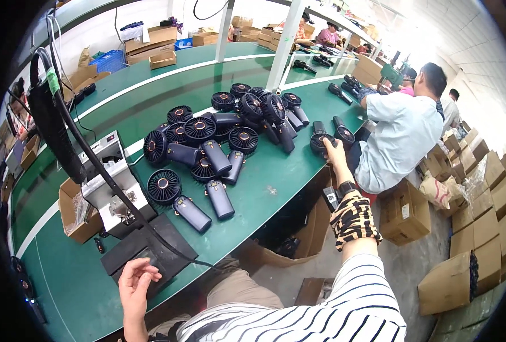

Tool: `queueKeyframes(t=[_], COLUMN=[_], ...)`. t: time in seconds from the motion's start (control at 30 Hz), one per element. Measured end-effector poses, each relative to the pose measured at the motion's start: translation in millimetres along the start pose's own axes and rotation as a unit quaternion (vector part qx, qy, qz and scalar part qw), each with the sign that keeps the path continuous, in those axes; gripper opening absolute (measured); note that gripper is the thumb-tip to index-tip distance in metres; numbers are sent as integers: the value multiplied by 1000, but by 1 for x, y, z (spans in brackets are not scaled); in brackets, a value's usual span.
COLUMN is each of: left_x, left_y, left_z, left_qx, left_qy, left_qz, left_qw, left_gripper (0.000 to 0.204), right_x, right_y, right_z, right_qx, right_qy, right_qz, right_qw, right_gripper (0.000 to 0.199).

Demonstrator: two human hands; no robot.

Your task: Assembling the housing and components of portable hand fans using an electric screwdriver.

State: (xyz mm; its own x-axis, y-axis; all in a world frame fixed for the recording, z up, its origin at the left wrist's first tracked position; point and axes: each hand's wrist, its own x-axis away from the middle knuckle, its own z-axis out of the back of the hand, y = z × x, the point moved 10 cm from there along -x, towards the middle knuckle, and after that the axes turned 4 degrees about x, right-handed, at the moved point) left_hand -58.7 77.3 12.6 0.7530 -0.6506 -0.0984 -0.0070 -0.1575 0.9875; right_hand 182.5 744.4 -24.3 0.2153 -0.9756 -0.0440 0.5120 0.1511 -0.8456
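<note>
My right hand (335,155) stretches far out over the bench edge, its fingers gripping the round head of a dark handheld fan (318,142). A second handheld fan (345,134) lies right beside it, near a co-worker's side. My left hand (137,285) is held over the near edge of a black board (176,242), fingers loosely bent and apart, with nothing in it. Between my hands, a large heap of dark blue handheld fans (200,129) covers the bench; one fan (191,214) lies nearest to me, its handle pointing my way.
A white bench machine (116,196) stands at left behind the black board, with a cardboard box (73,212) beside it. A black cable (113,185) hangs across the front. A co-worker in a light shirt (398,137) sits at right. An open carton (307,239) stands below the bench edge.
</note>
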Motion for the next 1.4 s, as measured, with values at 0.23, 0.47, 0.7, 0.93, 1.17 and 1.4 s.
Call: queueKeyframes(t=[0.23,0.47,0.7,0.93,1.17,1.4], left_x=[-2,-2,-3,-4,-3,-3], left_y=[2,0,1,1,1,5], left_z=[0,4,6,5,-2,-6], left_qx=[-4,-10,-6,-2,13,10], left_qy=[2,22,26,25,-9,-30], left_qz=[2,11,10,3,18,20], left_qw=[1000,1000,1000,1000,1000,999], left_gripper=[25,25,26,26,26,27], right_x=[3,-17,-26,-30,50,241], right_y=[-55,-54,-59,-51,-144,-255], right_z=[10,-17,-16,-16,-27,-148], right_qx=[252,340,342,356,129,9], right_qy=[95,-16,-11,3,143,-196], right_qz=[243,141,132,118,386,498], right_qw=[932,930,930,927,902,845], right_gripper=[68,73,60,52,35,31])
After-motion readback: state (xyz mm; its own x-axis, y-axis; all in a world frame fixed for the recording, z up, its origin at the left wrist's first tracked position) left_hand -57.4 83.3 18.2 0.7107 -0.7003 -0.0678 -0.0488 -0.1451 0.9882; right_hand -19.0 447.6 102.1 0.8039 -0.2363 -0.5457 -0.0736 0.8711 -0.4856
